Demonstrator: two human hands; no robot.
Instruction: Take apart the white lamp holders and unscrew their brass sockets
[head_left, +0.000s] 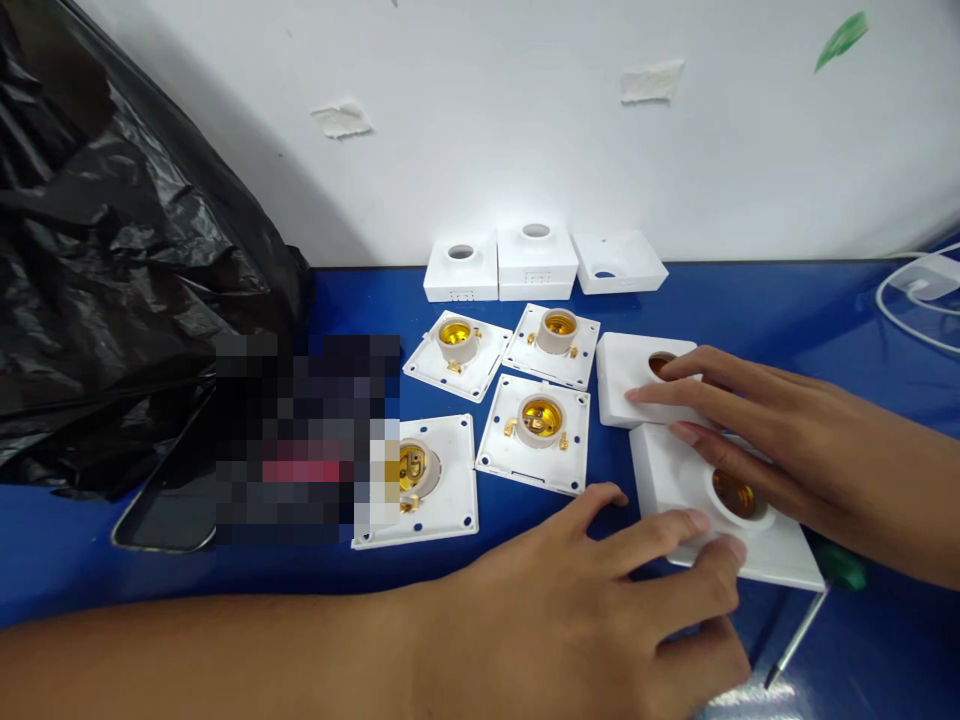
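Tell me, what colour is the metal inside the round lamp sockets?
Brass gold metal threads, seen best in the head view.
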